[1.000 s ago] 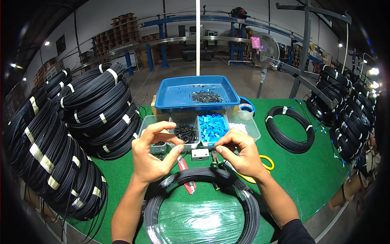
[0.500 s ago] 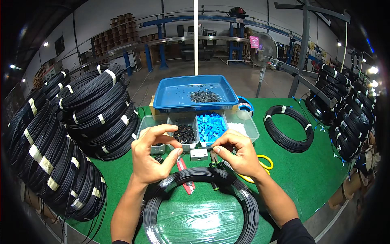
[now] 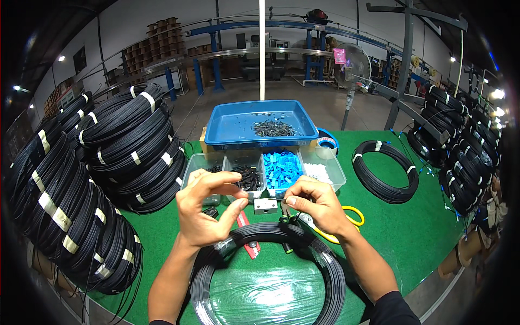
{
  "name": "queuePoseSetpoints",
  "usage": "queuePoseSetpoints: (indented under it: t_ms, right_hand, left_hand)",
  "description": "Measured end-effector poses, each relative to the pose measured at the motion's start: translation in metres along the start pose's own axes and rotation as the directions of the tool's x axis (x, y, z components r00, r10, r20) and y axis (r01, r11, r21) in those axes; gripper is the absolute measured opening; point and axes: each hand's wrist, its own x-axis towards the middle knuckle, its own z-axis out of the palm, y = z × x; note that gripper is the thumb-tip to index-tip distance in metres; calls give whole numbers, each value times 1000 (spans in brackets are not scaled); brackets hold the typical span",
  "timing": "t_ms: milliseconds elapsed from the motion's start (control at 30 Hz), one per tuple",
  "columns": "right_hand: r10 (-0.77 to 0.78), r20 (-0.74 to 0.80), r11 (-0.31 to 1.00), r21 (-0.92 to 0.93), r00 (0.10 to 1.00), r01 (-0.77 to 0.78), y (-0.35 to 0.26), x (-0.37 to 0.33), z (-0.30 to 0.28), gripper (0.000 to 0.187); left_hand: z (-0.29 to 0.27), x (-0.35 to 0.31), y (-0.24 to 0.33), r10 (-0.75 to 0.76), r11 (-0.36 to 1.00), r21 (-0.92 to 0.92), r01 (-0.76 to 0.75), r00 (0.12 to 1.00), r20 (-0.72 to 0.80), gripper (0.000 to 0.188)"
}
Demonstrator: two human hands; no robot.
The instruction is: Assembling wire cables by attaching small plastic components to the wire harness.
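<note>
My left hand (image 3: 211, 208) is raised over the far left side of a black cable coil (image 3: 335, 281), thumb and index tips brought together in a pinch; anything between them is too small to make out. To its right, my right hand (image 3: 317, 206) is closed, thumb pressed to the curled index finger, and what it grips is hidden. A small grey metal block (image 3: 265, 206) with holes sits between the hands. Beneath them lie a red-handled cutter (image 3: 251, 249) and a dark tool with green-tipped handles (image 3: 287, 248), partly covered by the coil.
Behind the hands, a clear divided box (image 3: 337, 168) holds black pieces, blue connectors (image 3: 281, 169) and white bits. A blue tray (image 3: 227, 122) stands beyond it. Yellow-handled scissors (image 3: 355, 215) lie right. Cable coils (image 3: 130, 162) pile up left; another coil (image 3: 385, 187) lies right.
My left hand has shifted slightly up and right, and its thumb and index tips look a little different. My right hand has barely moved. The things on the table stay put.
</note>
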Motion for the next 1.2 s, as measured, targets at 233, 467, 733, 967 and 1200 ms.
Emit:
queuePoseSetpoints:
  t_ms: [233, 467, 733, 967, 1200]
  right_hand:
    - [52, 91, 991, 120, 994, -63, 0, 0, -1, 18]
    - [65, 111, 991, 107, 992, -77, -1, 0, -2, 20]
    - [110, 131, 980, 150, 985, -130, 1, 0, -2, 19]
    - [96, 99, 986, 130, 990, -109, 1, 0, -2, 18]
    - [115, 93, 982, 139, 989, -127, -3, 0, 0, 17]
  left_hand:
    - [6, 2, 5, 16, 999, -31, -14, 998, 63, 53]
    - [5, -3, 0, -44, 997, -64, 49, 995, 85, 49]
    - [7, -3, 1, -69, 993, -88, 77, 994, 90, 58]
    - [5, -6, 0, -113, 988, -90, 122, 988, 100, 52]
    - [5, -6, -1, -125, 985, -104, 139, 984, 124, 58]
